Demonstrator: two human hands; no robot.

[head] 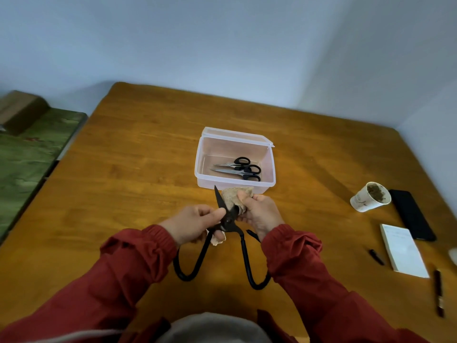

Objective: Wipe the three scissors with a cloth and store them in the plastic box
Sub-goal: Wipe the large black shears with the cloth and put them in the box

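Note:
Large black iron scissors [223, 219] with long looped handles are held over the table, blades spread apart. My left hand [195, 222] grips them near the pivot. My right hand [259, 210] holds a beige cloth [235, 196] wrapped around one blade; the other blade points up toward the box. A clear plastic box [205, 167] with its lid open stands just beyond my hands. Two small black-handled scissors [237, 168] lie side by side inside it.
On the wooden table's right side are a paper cup [369, 200] with brown residue, a black phone [411, 214], a white notepad [404, 251] and two pens [439, 293]. A green mat [27, 159] lies beyond the left table edge.

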